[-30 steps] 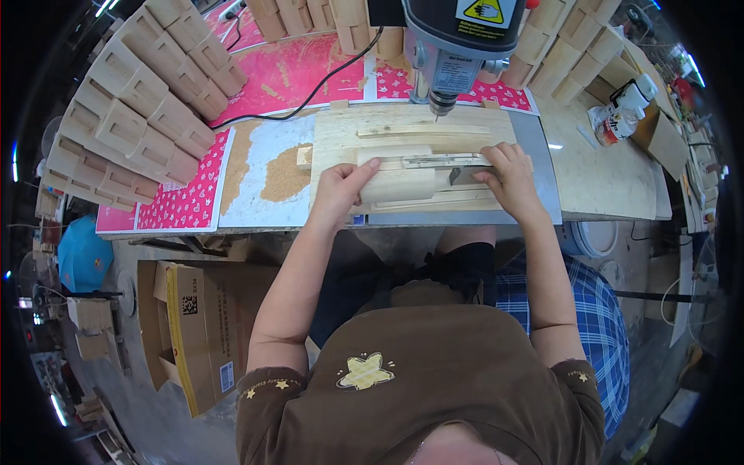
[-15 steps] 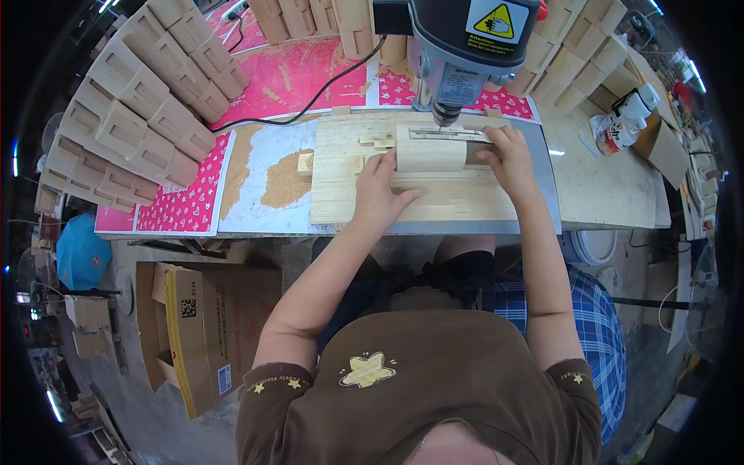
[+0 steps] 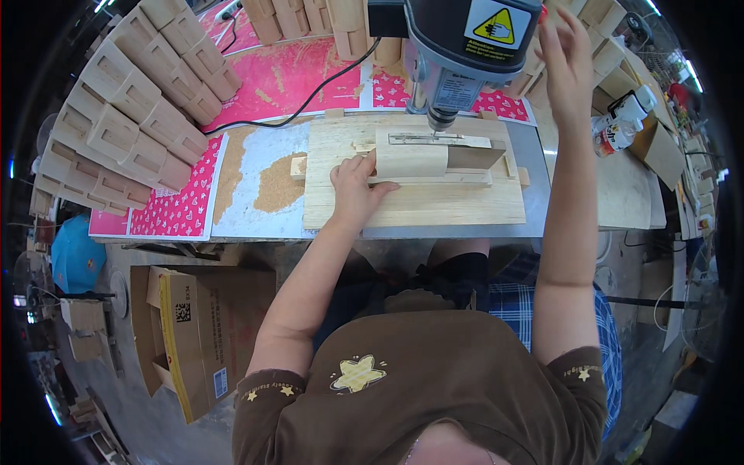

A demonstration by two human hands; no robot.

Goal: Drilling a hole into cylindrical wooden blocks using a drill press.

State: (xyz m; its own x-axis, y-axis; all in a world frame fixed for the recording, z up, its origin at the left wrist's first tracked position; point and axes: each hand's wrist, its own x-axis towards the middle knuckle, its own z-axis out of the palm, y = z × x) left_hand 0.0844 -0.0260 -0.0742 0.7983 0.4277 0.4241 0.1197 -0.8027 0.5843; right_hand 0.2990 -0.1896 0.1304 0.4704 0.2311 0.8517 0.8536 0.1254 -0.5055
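A pale wooden block [image 3: 411, 159] with a rounded face lies in a flat wooden jig [image 3: 418, 209]. My left hand [image 3: 356, 184] holds the block's left end, fingers bent against it and thumb stretched along the jig's front strip. A narrow metal slotted strip [image 3: 434, 140] lies along the block's top. Above it hangs the chuck [image 3: 442, 118] of a drill press [image 3: 465, 54]; whether the bit touches the block I cannot tell. My right hand [image 3: 567, 66] is raised at the machine's right side, its fingers apart, beside a red knob [image 3: 543, 13].
Stacks of recessed wooden blocks [image 3: 128, 116] stand at the left, with more behind the drill press. A black cable [image 3: 310, 101] crosses the pink table covering. Sawdust [image 3: 280, 182] lies left of the jig. At right are a bottle [image 3: 616, 136] and a cardboard box [image 3: 659, 151].
My right hand has let go of the block's right end and risen to the drill press's right side. My left hand has stayed at the block's left end.
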